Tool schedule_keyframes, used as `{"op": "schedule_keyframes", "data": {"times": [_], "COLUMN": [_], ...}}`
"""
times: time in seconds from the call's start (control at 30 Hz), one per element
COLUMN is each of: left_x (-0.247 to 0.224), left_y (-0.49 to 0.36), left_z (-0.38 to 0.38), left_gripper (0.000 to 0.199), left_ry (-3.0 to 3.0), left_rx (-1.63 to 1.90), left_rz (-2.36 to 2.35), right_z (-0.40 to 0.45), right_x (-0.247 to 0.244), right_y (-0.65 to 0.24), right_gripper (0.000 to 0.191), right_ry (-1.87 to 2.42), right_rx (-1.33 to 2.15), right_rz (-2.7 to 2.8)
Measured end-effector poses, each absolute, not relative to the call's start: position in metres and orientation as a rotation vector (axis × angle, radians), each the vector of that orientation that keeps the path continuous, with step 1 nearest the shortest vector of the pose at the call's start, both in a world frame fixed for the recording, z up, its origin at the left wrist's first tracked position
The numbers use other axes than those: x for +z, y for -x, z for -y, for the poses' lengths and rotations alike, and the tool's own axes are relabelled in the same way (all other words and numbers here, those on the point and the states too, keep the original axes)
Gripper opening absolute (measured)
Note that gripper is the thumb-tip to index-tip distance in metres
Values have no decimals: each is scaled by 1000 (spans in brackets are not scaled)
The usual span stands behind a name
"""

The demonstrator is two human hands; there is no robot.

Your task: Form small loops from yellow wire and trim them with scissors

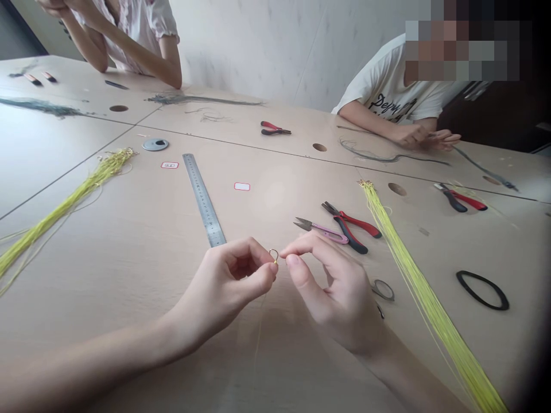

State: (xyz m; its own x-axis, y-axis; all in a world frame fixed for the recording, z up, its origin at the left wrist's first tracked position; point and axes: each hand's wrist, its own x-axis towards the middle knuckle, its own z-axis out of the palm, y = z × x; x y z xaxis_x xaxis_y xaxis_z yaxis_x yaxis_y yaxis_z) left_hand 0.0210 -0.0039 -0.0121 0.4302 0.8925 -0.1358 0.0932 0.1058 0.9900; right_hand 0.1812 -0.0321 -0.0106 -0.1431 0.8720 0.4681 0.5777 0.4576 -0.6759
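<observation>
A: Light ok?
B: Yep, bright, soft, fairly even. Pale glare patch on worktop (275,195) mid-frame; source not in shot.
A: Shadows?
B: Only soft ones, under L hand (228,281) and R hand (331,287).
A: Sharp?
B: Mostly, tho fine detail far off went a bit soft. Edges bowed from wide lens, R edge + corners v. dark. Pixelated block (462,51) top R, totally blurred.

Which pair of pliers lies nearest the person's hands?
The red-and-black pliers just beyond the right hand, beside the pink-handled snips; the other two pairs lie farther away across the table.
</observation>
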Motion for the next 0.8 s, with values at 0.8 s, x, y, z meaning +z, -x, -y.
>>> {"op": "schedule_keyframes", "data": {"times": [0.8], "left_x": [-13], "left_y": [-22], "left_z": [2], "left_gripper": [18], "left_ry": [-1360], "left_rx": [750], "left_rz": [-993], "right_z": [32], "right_x": [-12], "right_y": [-179], "right_gripper": [13], "right_ry": [1187], "right_rx": [474], "right_rz": [1878]}}
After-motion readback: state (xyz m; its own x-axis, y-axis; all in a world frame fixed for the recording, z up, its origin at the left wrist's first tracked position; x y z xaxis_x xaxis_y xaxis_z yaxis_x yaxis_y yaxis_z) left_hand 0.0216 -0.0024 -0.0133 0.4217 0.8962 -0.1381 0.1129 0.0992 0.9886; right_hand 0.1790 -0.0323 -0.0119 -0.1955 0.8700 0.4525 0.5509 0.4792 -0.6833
